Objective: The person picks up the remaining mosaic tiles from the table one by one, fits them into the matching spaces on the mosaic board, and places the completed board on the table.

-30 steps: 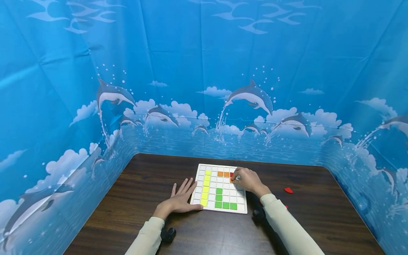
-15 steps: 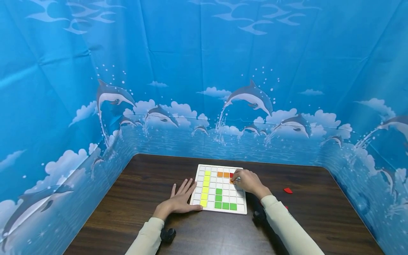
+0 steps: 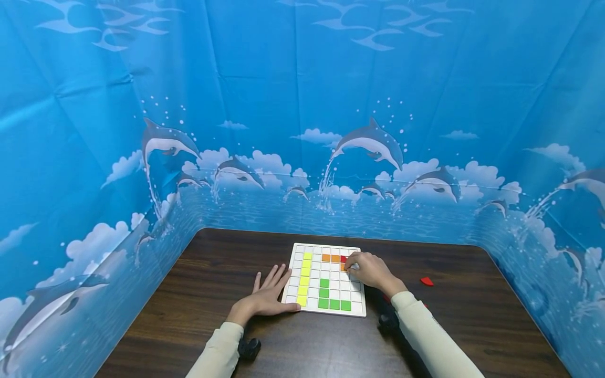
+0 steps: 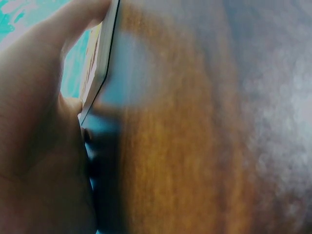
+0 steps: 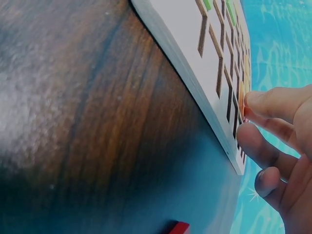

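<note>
A white grid board (image 3: 309, 302) lies on the table, bearing a yellow column of tiles (image 3: 304, 273), an L of green tiles (image 3: 323, 293), orange tiles (image 3: 326, 258) and a red tile (image 3: 343, 259). My left hand (image 3: 266, 301) rests with fingers spread against the board's left edge, thumb at its near-left corner. At the upper right of the board, my right hand (image 3: 371, 270) has thumb and fingers at an orange tile (image 3: 343, 267), which they seem to pinch. In the right wrist view, the thumb tip meets this orange tile (image 5: 241, 95); part of it is hidden.
A red curved piece (image 3: 427, 281) lies on the dark wooden table (image 3: 227, 262) right of the board. More red shows beside the right sleeve (image 3: 420, 320), mostly hidden. A blue dolphin-printed curtain (image 3: 264, 105) surrounds the table.
My right hand has shifted very slightly right, showing more of the red and orange tiles by its fingertips. The left hand and the board have stayed in place.
</note>
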The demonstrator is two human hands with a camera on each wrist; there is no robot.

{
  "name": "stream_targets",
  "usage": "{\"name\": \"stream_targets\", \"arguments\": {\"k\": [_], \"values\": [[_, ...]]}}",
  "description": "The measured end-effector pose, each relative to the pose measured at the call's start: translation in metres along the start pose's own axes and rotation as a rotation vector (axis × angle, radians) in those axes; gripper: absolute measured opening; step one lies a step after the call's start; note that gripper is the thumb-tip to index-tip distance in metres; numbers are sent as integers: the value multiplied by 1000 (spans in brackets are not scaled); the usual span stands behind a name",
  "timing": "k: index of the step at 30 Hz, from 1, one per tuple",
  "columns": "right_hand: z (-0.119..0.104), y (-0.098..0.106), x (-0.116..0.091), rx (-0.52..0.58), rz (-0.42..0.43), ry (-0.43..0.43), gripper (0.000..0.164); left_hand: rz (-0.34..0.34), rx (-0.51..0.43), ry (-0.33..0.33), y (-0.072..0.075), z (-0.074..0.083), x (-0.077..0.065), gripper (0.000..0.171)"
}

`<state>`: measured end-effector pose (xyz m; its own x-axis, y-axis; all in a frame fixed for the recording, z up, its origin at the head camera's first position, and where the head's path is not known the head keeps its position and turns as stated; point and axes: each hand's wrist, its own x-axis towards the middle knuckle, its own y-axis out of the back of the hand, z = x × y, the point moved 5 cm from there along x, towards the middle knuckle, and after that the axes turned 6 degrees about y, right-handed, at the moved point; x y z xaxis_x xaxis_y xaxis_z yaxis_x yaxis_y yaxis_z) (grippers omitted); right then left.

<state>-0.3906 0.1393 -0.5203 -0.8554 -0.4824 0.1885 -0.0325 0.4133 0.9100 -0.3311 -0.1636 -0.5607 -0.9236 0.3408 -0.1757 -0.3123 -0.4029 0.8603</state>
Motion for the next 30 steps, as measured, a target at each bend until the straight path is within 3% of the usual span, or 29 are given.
{"name": "stream_targets", "arguments": {"k": [5,14,22,30], "values": [[0,1,-3,19,2,6,10,23,28,8,-6,-7,4,120],[2,9,-12,21,25,-9,9,-39,46,52,6,7,-4,115],[6,21,-27,3,56,-6,10,-20,4,37,0,1,-1,119],[18,32,-46,3,55,-37,8,-28,31,58,-2,-3,3,119]]}}
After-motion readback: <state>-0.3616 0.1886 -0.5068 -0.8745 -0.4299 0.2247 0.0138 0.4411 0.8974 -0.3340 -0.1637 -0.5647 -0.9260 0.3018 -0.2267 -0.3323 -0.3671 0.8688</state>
